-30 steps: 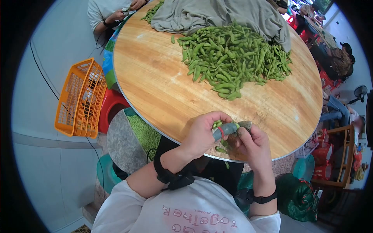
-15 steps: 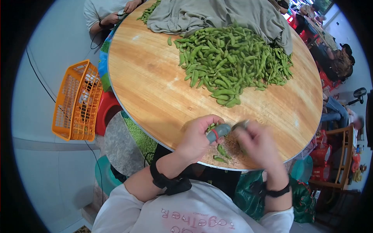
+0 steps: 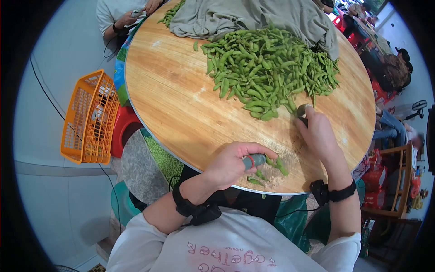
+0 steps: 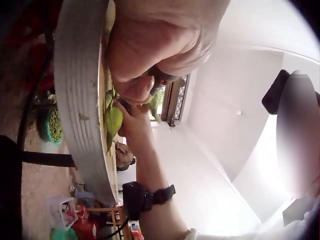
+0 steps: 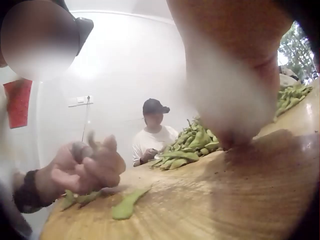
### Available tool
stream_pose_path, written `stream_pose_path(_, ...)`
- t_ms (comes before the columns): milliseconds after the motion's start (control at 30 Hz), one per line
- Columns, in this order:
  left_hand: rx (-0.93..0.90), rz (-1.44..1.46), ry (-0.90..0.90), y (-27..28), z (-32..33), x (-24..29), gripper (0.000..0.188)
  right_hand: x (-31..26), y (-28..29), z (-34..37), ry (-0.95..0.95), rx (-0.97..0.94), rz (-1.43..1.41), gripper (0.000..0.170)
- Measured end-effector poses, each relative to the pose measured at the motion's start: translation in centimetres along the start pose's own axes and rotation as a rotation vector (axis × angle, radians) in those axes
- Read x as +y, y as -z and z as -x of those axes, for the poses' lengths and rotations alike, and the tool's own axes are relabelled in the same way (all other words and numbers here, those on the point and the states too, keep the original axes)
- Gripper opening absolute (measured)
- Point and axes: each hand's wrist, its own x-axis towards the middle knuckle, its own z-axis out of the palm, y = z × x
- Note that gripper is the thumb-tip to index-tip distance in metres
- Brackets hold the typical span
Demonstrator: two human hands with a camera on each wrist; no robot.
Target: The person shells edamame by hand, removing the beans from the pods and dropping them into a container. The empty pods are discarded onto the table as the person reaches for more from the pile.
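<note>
Near the table's front edge my left hand pinches a green soybean pod at its fingertips. Its thumb wears a grey finger cover with a red band round it. A few loose pods lie on the table beneath and beside that hand. My right hand reaches out over the table, thumb and forefinger spread, fingertips right at the near edge of a big heap of soybean pods. A dark grey cover shows on one of its fingertips. In the right wrist view this hand is blurred.
A grey cloth covers the heap's far side on the round wooden table. At the left, an orange basket rests by a red stool. Another person sits across the table. Shelled green beans lie below its left edge.
My right hand has moved away from the left hand, forward and right to the heap's edge. The left hand has stayed near the table's front edge, a pod now showing at its fingertips.
</note>
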Motion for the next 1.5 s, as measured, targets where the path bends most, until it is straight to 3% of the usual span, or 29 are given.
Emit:
stream_pose_path(133,-0.046,-0.028,0.009,-0.8,0.4,-0.6,0.022,0.5,-0.4,-0.7,-0.01,0.075,0.03,0.022)
stream_pose_path(200,-0.02,-0.499,-0.064,-0.4,0.6,-0.6,0.023,1.0,-0.6,-0.5,0.004,0.084,0.035,0.022)
stream_pose_path(267,0.027,-0.446,-0.065,-0.4,0.9,-0.3,0.023,1.3,-1.0,0.7,-0.224,-0.072,-0.403,0.019)
stream_pose_path(300,0.074,-0.391,-0.057,-0.5,1.1,-0.2,0.024,0.3,-0.4,1.5,-0.219,-0.077,-0.403,0.019)
stream_pose_path(333,0.08,-0.391,-0.056,-0.5,1.0,-0.6,0.024,-1.3,0.8,2.6,-0.367,-0.199,-0.833,0.016)
stream_pose_path(367,0.087,-0.356,-0.188,-0.5,0.5,-1.1,0.026,-2.6,1.2,3.6,-0.514,-0.319,-1.264,0.014)
stream_pose_path(400,0.093,-0.32,-0.32,-0.6,0.2,-1.3,0.028,-3.2,0.6,4.5,-0.514,-0.357,-1.525,0.01)
stream_pose_path(433,0.093,-0.324,-0.321,-0.8,0.3,-1.1,0.028,-3.9,0.5,5.3,-0.572,-0.372,-1.695,0.009)
stream_pose_path(500,0.066,0.327,-0.1,-1.0,0.4,-0.5,0.027,-4.4,-0.5,6.3,-0.581,-0.491,-1.886,0.007)
stream_pose_path(567,-0.005,0.357,-0.106,-0.1,0.2,-0.7,0.025,-5.9,-0.8,7.2,-0.576,-0.511,-1.939,0.006)
stream_pose_path(633,-0.073,0.392,-0.111,0.3,0.2,-1.0,0.022,-6.8,-1.1,8.0,-0.508,-0.515,-1.778,0.011)
stream_pose_path(700,0.033,0.261,-0.263,0.1,0.2,-1.1,0.014,-8.0,-1.0,8.7,-0.275,-0.361,-1.63,0.018)
stream_pose_path(833,0.146,0.126,-0.313,-1.1,0.8,-0.5,0.007,-7.9,-1.4,9.2,-0.22,-0.359,-1.595,0.022)
stream_pose_path(900,0.243,-0.116,-0.369,-1.3,0.7,-0.7,0.007,-7.7,-1.4,9.2,-0.236,-0.355,-1.53,0.021)
stream_pose_path(967,0.2,-0.103,-0.354,-0.9,0.8,-1.3,0.006,-7.6,-1.5,9.1,-0.252,-0.348,-1.464,0.021)
stream_pose_path(1033,0.154,-0.09,-0.337,-0.4,0.9,-1.5,0.008,-7.7,-1.9,9.4,-0.26,-0.383,-1.67,0.02)
stream_pose_path(1067,0.044,0.033,-0.288,-0.1,1.0,-1.3,0.007,-7.9,-1.8,9.5,-0.261,-0.383,-1.669,0.02)
stream_pose_path(1100,-0.066,0.157,-0.237,0.2,1.0,-1.2,0.006,-8.1,-1.4,9.6,-0.377,-0.441,-1.758,0.021)
stream_pose_path(1133,-0.063,0.158,-0.236,0.2,1.0,-1.1,0.006,-8.3,-1.3,9.7,-0.496,-0.5,-1.844,0.021)
stream_pose_path(1233,-0.079,0.245,-0.149,-0.1,1.1,-0.6,0.006,-8.5,-2.1,9.6,-0.47,-0.39,-1.727,0.019)
stream_pose_path(1267,0.004,-0.04,-0.259,-0.6,0.9,-0.7,0.007,-8.5,-2.5,9.6,-0.468,-0.394,-1.725,0.019)
stream_pose_path(1300,0.087,-0.327,-0.366,-0.8,0.7,-0.7,0.009,-8.4,-2.9,9.6,-0.354,-0.252,-1.49,0.018)
stream_pose_path(1333,0.089,-0.325,-0.372,-0.8,0.6,-0.7,0.009,-8.3,-3.0,9.5,-0.242,-0.116,-1.249,0.017)
stream_pose_path(1400,0.164,-0.31,-0.237,-0.7,0.3,-0.6,0.012,-8.3,-2.8,9.1,-0.269,-0.115,-1.274,0.018)
stream_pose_path(1433,0.164,-0.308,-0.241,-0.7,0.3,-0.4,0.012,-8.2,-2.8,9.0,-0.303,-0.113,-1.303,0.018)
stream_pose_path(1500,0.192,-0.654,-0.369,-0.5,0.4,0.2,0.018,-7.7,-2.4,8.8,-0.377,-0.165,-1.424,0.018)
